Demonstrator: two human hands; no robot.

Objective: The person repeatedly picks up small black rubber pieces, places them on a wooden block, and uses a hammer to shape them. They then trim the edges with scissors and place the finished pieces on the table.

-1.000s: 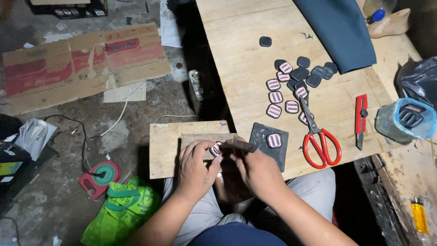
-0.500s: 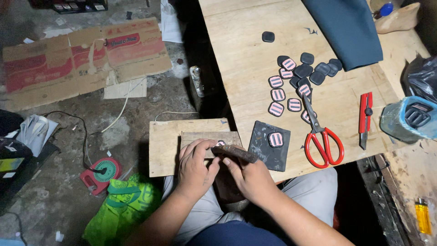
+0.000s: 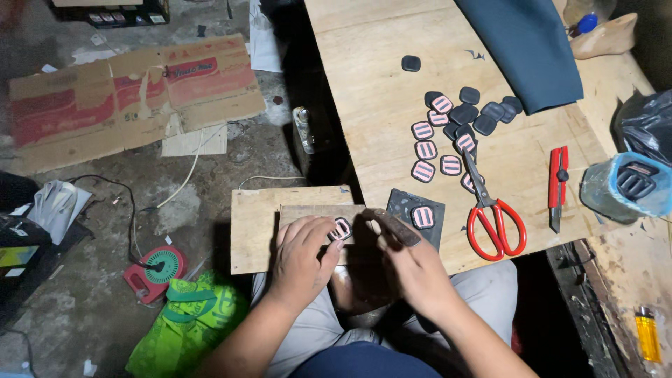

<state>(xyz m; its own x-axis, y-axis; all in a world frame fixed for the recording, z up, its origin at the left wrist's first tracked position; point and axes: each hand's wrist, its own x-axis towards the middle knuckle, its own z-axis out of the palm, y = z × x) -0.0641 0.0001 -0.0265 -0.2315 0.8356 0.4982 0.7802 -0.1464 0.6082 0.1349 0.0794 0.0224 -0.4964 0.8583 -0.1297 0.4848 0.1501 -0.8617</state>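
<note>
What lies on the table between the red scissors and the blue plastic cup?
In the head view, a red utility knife lies on the wood between the red scissors and the blue plastic cup.

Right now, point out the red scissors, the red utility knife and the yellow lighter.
red scissors (image 3: 492, 210): head view, on the pivot where blades meet handles.
red utility knife (image 3: 558, 183): head view, mid-body of the handle.
yellow lighter (image 3: 648, 337): head view, middle of its yellow body.
</note>
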